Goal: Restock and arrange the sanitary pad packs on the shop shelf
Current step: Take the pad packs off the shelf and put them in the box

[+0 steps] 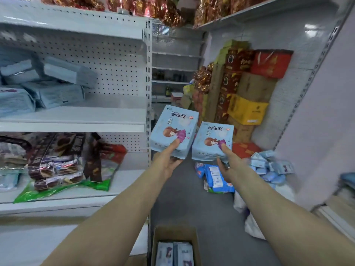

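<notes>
Two in hand, remainder shelved, boxed or on the floor.

1. Left pack (173,129): light-blue sanitary pad pack, cartoon girl on the front. Held up in the aisle just right of the shelf upright (148,93), front to the camera. Pinched at its lower edge by the left hand (167,162), thumb flat on the front, fingers curled beneath.

2. Right pack (213,143): same print, just beside the first and slightly lower. Pinched at its lower edge by the right hand (230,167), thumb on the front, fingers tucked under and mostly hidden.

3. Shelved packs (48,87): pale blue heap at the left end of the middle shelf (86,117), several lying flat, one tilted on top.

4. Snack bags (57,162): dark wrappers and green-edged bags, slumped on the lower shelf (124,181).

5. Cardboard box (174,233): open, on the floor (192,204) beside the shelf foot, more pad packs (174,254) standing on edge inside.

6. Floor pile (269,166): small blue-and-white packs scattered against the right wall, well apart from the box.

7. Stacked cartons (247,110): red, yellow and brown, at the far end of the aisle.
</notes>
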Tool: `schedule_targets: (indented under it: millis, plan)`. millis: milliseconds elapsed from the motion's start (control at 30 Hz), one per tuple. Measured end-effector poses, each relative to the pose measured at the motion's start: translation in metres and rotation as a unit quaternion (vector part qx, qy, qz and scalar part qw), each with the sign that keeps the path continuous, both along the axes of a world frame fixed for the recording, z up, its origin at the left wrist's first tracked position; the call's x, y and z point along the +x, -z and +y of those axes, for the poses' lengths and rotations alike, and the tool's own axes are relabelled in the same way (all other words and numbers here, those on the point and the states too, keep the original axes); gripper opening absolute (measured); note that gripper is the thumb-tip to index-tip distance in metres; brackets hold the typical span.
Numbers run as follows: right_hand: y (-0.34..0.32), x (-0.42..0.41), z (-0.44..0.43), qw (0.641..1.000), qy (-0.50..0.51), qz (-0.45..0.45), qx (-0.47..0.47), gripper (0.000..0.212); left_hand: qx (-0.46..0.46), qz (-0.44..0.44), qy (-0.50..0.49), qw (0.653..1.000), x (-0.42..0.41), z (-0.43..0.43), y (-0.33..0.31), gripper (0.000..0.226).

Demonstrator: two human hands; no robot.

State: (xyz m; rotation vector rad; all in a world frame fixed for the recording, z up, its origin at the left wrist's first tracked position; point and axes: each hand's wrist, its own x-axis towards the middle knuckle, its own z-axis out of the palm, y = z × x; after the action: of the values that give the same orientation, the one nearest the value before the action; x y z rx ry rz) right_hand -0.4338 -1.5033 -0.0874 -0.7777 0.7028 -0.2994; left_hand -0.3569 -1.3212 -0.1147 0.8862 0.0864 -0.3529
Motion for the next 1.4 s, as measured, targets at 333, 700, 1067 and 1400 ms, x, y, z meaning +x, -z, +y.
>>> schedule_targets:
  millis: [333,700,1067,1400]
  plan:
    - [0.077,-0.005,-0.020,0.993,0.038,0.107,-0.031,0.017,0.023,0.113,0.034,0.993,0.006,-0.028,0.101,0.046]
    - [0.210,0.005,-0.017,0.970,-0.029,0.239,-0.010,0.034,0.082,0.243,0.021,0.966,0.007,-0.011,0.222,0.050]
    - [0.332,-0.011,-0.005,0.931,-0.078,0.354,0.044,0.041,0.152,0.394,-0.017,0.906,-0.017,0.008,0.348,0.052]
    - [0.448,-0.020,0.001,0.901,-0.075,0.420,0.075,0.051,0.161,0.461,-0.018,0.872,-0.040,0.010,0.447,0.050]
